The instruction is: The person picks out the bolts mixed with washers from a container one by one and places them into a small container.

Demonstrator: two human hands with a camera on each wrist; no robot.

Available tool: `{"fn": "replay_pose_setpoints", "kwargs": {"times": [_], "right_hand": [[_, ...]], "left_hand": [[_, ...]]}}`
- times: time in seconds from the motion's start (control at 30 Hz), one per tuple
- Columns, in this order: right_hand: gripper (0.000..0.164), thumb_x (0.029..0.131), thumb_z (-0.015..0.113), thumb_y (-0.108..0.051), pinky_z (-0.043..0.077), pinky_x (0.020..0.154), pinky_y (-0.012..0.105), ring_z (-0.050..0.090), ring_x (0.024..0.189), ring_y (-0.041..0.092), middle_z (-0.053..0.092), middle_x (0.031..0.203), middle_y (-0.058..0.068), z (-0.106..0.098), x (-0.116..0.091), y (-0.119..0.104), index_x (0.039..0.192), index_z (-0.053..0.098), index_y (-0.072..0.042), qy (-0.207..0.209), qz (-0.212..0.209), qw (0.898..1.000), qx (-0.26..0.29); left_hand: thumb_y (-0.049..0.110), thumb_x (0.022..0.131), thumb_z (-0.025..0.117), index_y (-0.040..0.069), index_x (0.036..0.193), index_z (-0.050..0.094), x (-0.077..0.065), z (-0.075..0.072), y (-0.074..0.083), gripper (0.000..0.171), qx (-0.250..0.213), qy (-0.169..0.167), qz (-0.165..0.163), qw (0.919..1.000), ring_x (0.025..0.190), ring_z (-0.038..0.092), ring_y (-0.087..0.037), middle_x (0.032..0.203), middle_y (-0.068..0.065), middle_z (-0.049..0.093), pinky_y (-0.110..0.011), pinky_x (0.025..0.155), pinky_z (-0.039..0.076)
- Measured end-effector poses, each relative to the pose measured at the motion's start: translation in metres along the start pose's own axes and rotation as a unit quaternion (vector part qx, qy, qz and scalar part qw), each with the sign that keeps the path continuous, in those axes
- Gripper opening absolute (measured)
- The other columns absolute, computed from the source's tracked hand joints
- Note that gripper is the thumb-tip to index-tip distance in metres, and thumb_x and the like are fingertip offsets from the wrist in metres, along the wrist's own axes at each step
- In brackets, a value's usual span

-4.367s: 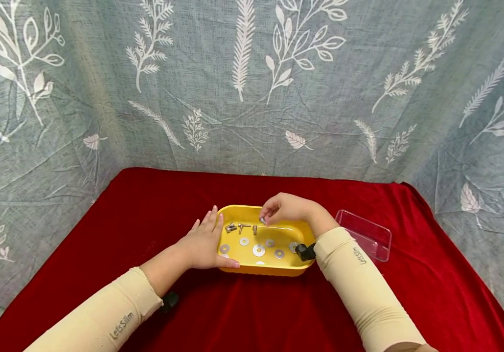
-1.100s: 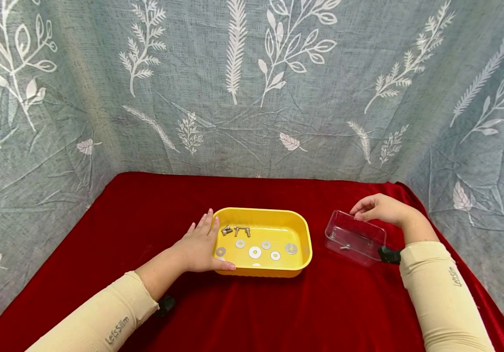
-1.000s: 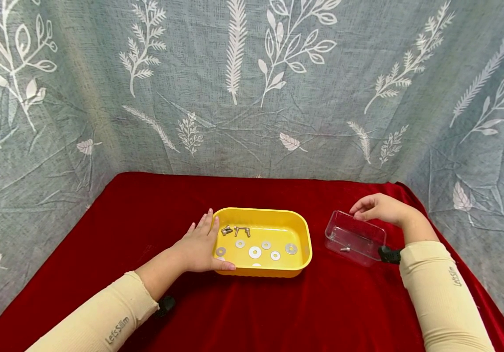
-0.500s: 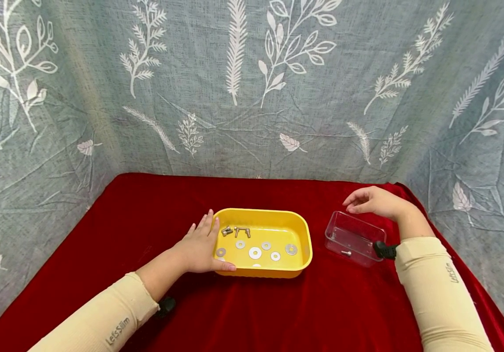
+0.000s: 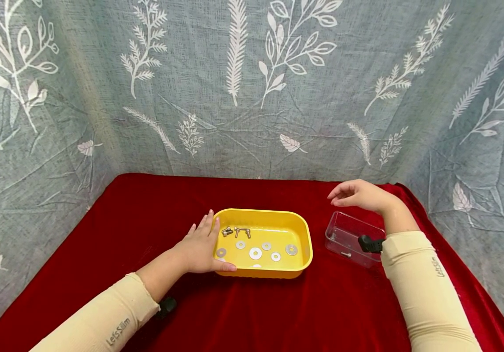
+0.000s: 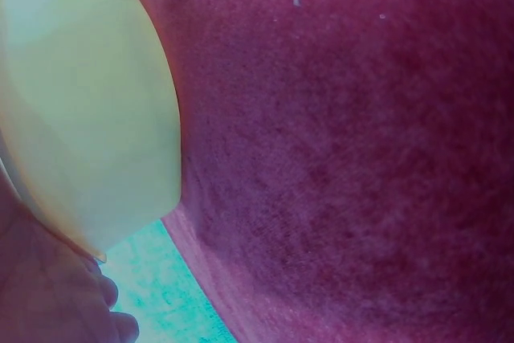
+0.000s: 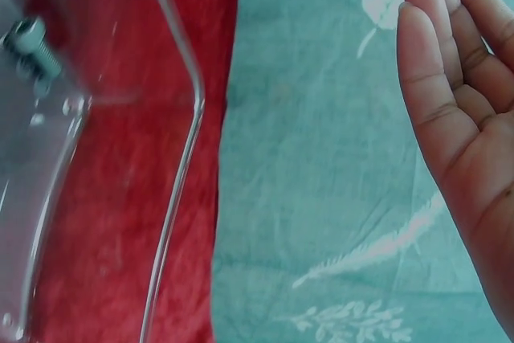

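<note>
My left hand [image 5: 198, 248] rests against the left end of a yellow tray [image 5: 274, 219], fingers straight along its side and thumb on the near rim. Inside lie several small metal socket-head bolts [image 5: 242, 231] toward the far left and several flat washers [image 5: 255, 253] over the bottom. My right hand [image 5: 359, 195] hovers above the far side of a clear plastic box [image 5: 353, 223], fingers loosely bent and holding nothing. One bolt [image 7: 36, 47] lies in that box, seen in the right wrist view. In the left wrist view the tray's wall [image 6: 88, 118] hides its contents.
Red velvet cloth [image 5: 252, 313] covers the table under both containers. Behind and at the sides hangs a grey-green curtain [image 5: 217, 127] with white leaf prints. Black straps [image 5: 370, 244] sit at the wrists.
Earlier my right hand pinched a small metal piece over the tray, then moved right to the clear box. A bolt now lies there; the hand has risen and shifted left. The left hand stays.
</note>
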State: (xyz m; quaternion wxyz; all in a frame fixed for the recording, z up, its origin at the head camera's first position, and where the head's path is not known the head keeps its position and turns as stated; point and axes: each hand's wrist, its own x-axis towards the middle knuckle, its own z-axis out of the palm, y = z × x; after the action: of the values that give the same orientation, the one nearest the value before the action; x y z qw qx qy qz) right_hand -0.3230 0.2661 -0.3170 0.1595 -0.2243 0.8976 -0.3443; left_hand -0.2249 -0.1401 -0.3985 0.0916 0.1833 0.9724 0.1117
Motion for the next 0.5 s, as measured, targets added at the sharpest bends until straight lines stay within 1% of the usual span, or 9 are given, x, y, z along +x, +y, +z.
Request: {"fn": "replay_pose_setpoints", "kwargs": {"times": [0.1, 0.33, 0.43, 0.5], "right_hand": [[0.027, 0.085, 0.065, -0.024, 0.045, 0.086, 0.033, 0.057, 0.098, 0.017, 0.064, 0.106, 0.008, 0.003, 0.006, -0.007, 0.108, 0.065, -0.009, -0.002, -0.009, 1.000, 0.006], [0.024, 0.085, 0.065, -0.014, 0.048, 0.081, 0.028, 0.060, 0.095, 0.021, 0.065, 0.101, 0.008, 0.016, 0.024, -0.024, 0.107, 0.064, -0.003, -0.015, -0.036, 0.998, 0.040], [0.023, 0.085, 0.064, -0.012, 0.048, 0.082, 0.028, 0.060, 0.095, 0.025, 0.065, 0.102, 0.011, 0.022, 0.032, -0.032, 0.106, 0.064, -0.002, -0.021, -0.046, 0.998, 0.047], [0.023, 0.085, 0.065, -0.012, 0.048, 0.082, 0.028, 0.059, 0.095, 0.026, 0.065, 0.101, 0.011, 0.026, 0.037, -0.037, 0.106, 0.064, -0.002, -0.025, -0.052, 0.997, 0.046]], "left_hand": [[0.080, 0.062, 0.055, -0.004, 0.144, 0.007, 0.000, 0.000, 0.000, 0.128, -0.001, 0.000, 0.000, 1.0000, 0.138, 0.000, -0.035, 0.150, -0.021, -0.010, -0.052, 0.109, 0.010], [0.079, 0.062, 0.056, -0.003, 0.145, 0.006, 0.000, 0.001, 0.000, 0.127, -0.002, -0.001, -0.001, 1.0000, 0.139, -0.001, -0.034, 0.150, -0.021, -0.011, -0.051, 0.109, 0.009], [0.078, 0.062, 0.057, -0.003, 0.145, 0.006, 0.000, 0.001, 0.000, 0.127, -0.004, -0.001, -0.002, 1.0000, 0.139, -0.001, -0.034, 0.150, -0.020, -0.011, -0.051, 0.109, 0.009], [0.078, 0.062, 0.057, -0.003, 0.145, 0.006, 0.000, 0.001, 0.000, 0.127, -0.005, -0.001, -0.002, 1.0000, 0.139, -0.001, -0.034, 0.150, -0.020, -0.011, -0.051, 0.109, 0.009]]}}
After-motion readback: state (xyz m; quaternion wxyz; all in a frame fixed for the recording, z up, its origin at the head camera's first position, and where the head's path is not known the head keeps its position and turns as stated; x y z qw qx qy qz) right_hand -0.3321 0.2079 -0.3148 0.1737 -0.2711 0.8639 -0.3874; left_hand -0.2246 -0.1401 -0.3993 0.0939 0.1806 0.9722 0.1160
